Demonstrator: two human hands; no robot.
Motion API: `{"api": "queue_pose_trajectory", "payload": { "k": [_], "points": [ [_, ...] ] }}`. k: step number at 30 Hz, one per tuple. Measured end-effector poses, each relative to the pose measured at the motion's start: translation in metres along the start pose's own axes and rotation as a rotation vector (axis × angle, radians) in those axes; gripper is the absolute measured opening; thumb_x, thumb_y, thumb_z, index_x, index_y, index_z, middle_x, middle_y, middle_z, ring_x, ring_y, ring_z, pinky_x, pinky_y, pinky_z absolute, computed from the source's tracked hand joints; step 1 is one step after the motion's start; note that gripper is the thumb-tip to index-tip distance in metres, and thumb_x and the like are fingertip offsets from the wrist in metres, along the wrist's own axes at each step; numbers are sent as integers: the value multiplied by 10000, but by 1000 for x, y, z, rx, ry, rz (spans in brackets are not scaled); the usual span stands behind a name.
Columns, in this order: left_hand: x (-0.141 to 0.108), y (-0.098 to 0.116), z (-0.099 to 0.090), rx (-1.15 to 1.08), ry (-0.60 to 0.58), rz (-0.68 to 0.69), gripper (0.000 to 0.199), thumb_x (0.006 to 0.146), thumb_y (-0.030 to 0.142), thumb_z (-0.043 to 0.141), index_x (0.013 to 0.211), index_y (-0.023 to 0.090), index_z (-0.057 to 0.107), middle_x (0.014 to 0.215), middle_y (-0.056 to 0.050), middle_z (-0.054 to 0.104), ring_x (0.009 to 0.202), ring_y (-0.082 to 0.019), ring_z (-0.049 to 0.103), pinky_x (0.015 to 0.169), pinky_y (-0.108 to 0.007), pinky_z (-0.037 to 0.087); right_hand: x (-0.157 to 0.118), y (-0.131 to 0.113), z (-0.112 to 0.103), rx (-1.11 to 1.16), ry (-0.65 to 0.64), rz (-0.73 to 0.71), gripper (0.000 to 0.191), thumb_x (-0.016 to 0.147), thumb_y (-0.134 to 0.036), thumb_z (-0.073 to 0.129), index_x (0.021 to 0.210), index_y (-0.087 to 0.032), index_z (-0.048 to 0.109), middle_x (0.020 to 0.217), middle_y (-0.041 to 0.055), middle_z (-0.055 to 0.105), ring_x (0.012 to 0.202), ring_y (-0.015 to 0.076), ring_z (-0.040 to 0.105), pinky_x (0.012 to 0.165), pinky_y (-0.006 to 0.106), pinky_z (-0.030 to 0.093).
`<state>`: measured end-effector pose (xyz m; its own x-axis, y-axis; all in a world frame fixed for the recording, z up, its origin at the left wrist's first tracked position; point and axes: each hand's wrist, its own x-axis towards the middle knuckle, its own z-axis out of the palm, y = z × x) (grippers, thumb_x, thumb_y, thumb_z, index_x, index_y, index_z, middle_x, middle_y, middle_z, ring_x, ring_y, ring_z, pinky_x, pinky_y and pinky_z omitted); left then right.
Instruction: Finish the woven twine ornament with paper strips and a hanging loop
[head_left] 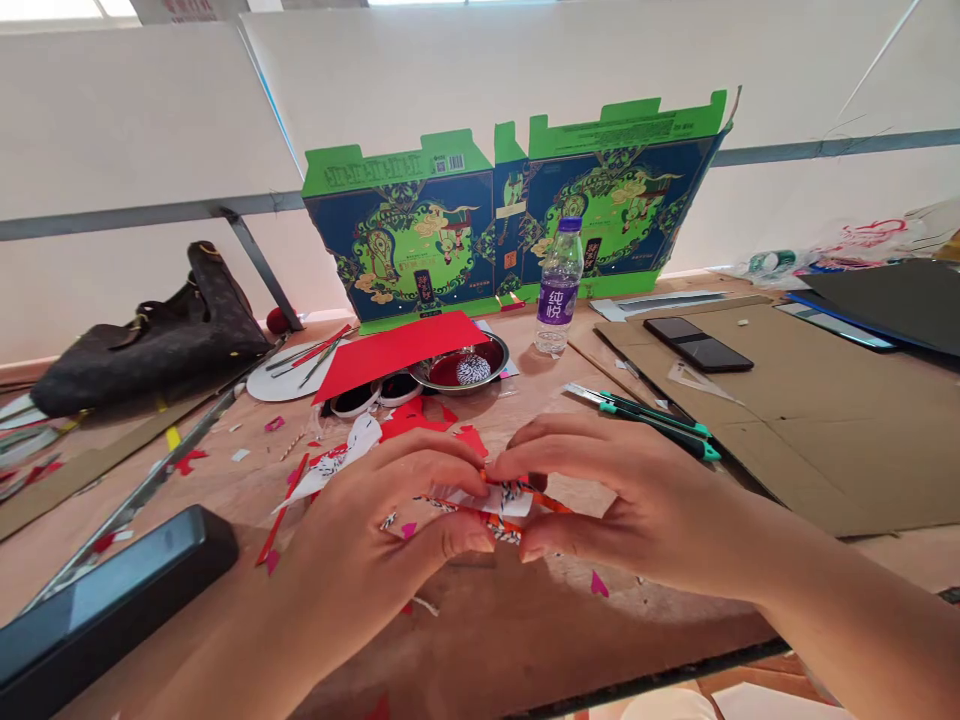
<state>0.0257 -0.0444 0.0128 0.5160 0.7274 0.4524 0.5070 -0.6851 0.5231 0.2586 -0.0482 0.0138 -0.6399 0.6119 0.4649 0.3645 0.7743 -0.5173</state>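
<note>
Paper piece (491, 503), with orange strips and black-and-white patterning, is held between the hands, just above the desk (517, 640). Fingers cover much of it, so its full shape cannot be made out. Left hand (375, 535) and right hand (637, 495) are both curled in, fingertips pinching the piece from either side; the two hands nearly meet. Both forearms run out of frame at the bottom edge.

Just beyond the left hand: white patterned paper scrap (337, 460) and red paper cutouts (424, 420), partly hidden behind the fingers. Farther ahead, red card (397, 350) overlaps the rim of a steel bowl (457, 367). Beyond the right hand: green-handled utility knife (652, 425), lying beside a cardboard sheet (825, 440) that carries a phone (697, 343). Ahead of the hands, water bottle (559, 290) stands before an upright printed flat box (510, 220). Dark case (97, 610), lower left of the left hand, is cut off by the frame.
</note>
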Motion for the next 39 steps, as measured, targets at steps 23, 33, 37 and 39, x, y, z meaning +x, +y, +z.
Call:
{"api": "queue_pose_trajectory", "payload": {
  "k": [23,33,37,39],
  "points": [
    [2,11,1,499,141,482,101,854,138,599,943,186,599,928,-16,714,874,-141,670,847,-283,534,1,-6,-10,-230,-48,-161,237,960,-98,443,1083,-200,618,968,54,639,848,133,584,718,236,439],
    [0,15,10,498,143,463,155,839,54,507,923,171,564,889,-35,702,851,-128,677,832,-226,537,-3,-12,-5,-417,-101,-200,159,954,-148,438,1004,-149,589,900,71,633,779,178,566,704,292,439],
    [-1,13,10,457,144,413,124,841,81,529,926,167,558,912,-41,686,882,-136,662,858,-239,525,-5,-5,1,-413,-42,-209,106,938,-140,479,971,-162,578,878,67,635,784,168,580,725,274,436],
    [-2,11,8,407,123,355,110,850,96,537,918,179,560,921,-33,679,888,-130,657,853,-227,521,-6,-2,2,-413,-20,-228,101,944,-146,481,978,-166,574,873,70,642,800,167,590,738,271,434]
  ]
}}
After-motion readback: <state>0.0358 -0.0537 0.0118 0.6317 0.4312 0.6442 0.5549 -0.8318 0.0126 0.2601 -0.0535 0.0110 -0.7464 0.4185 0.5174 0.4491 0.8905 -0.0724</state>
